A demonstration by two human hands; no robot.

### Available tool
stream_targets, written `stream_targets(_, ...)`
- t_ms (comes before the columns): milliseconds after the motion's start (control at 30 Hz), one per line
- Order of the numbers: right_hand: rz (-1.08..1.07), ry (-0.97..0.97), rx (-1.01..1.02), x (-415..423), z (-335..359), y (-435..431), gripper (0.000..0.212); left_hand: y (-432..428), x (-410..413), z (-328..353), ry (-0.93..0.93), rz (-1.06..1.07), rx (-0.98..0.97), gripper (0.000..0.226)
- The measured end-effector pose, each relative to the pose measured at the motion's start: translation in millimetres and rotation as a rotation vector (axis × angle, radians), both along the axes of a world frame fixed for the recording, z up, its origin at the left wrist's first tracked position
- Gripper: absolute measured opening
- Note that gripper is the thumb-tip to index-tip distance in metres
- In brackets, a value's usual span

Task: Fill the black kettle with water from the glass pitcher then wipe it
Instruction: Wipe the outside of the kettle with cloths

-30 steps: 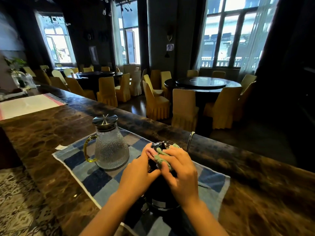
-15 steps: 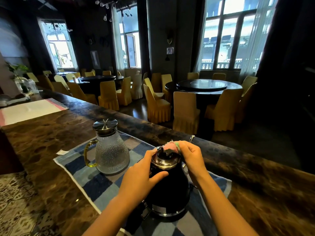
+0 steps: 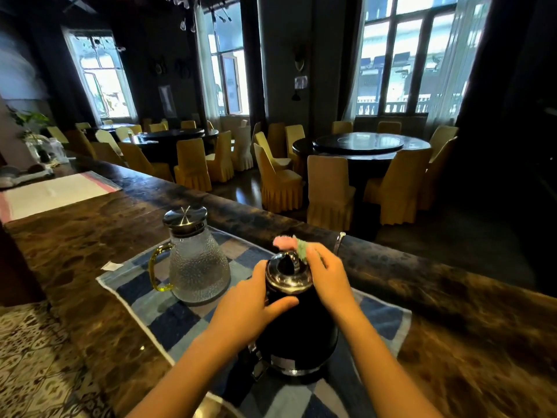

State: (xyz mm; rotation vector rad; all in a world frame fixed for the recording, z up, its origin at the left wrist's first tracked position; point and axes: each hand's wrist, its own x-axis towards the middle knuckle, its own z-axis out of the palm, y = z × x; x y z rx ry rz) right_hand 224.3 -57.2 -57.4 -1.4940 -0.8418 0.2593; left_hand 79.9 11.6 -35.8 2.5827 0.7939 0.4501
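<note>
The black kettle stands upright on a blue checked cloth, its shiny metal lid closed. My left hand grips the kettle's upper left side, thumb across the front under the lid. My right hand holds a small pink and green rag against the far rim of the lid. The glass pitcher, with a yellow handle and a metal lid, stands upright to the left of the kettle on the same cloth.
The cloth lies on a dark marble counter with a raised far ledge. A white mat and a plant in a glass vase sit far left. Beyond the ledge are round tables and yellow chairs.
My right hand has carried the rag from the near side of the kettle's top to its far rim, uncovering the lid. My left hand has stayed on the kettle's side.
</note>
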Motion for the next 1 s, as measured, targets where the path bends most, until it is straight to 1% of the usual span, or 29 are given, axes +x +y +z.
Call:
stream_targets(100,0.04,0.347,-0.049,4,8,3,0.026,3,1,6,0.169,0.032,0.023,0.078)
stream_targets(133,0.032,0.396,-0.063,4,4,2,0.029,3,3,7,0.21,0.04,0.026,0.081)
stream_targets(200,-0.022,0.343,-0.114,4,-15,-3,0.031,3,5,8,0.237,0.056,0.029,0.084)
stream_targets(267,-0.094,0.274,-0.165,2,-34,-10,0.036,1,6,8,0.219,0.084,0.05,0.084)
stream_targets(333,-0.132,0.225,-0.184,2,-44,-20,0.033,0,7,6,0.21,0.1,0.075,0.084)
stream_targets(367,-0.136,0.192,-0.17,1,-43,-26,0.032,-1,7,6,0.209,0.099,0.082,0.083)
stream_targets(467,-0.058,0.114,-0.001,-2,-20,-32,0.031,-1,7,6,0.191,0.09,0.092,0.081)
stream_targets(567,-0.002,-0.058,0.025,-13,-4,-22,0.028,0,7,5,0.177,0.094,0.106,0.078)
stream_targets(600,0.008,-0.06,0.059,-13,-4,-18,0.026,-1,7,5,0.177,0.093,0.107,0.078)
stream_targets(667,0.069,0.07,0.156,-8,-8,-15,0.022,-1,7,5,0.179,0.088,0.116,0.079)
stream_targets(700,0.105,0.142,0.174,-2,-13,-16,0.023,-1,7,5,0.179,0.087,0.119,0.08)
stream_targets(767,0.13,0.239,0.115,7,-31,-20,0.027,-1,8,6,0.18,0.082,0.114,0.081)
stream_targets(867,0.018,0.304,-0.042,13,-66,-30,0.025,-1,7,6,0.198,0.082,0.115,0.08)
stream_targets(933,0.007,0.286,-0.021,11,-72,-37,0.019,-1,8,6,0.197,0.086,0.119,0.081)
stream_targets(1000,0.001,0.308,-0.011,11,-74,-42,0.018,-1,8,7,0.204,0.083,0.125,0.082)
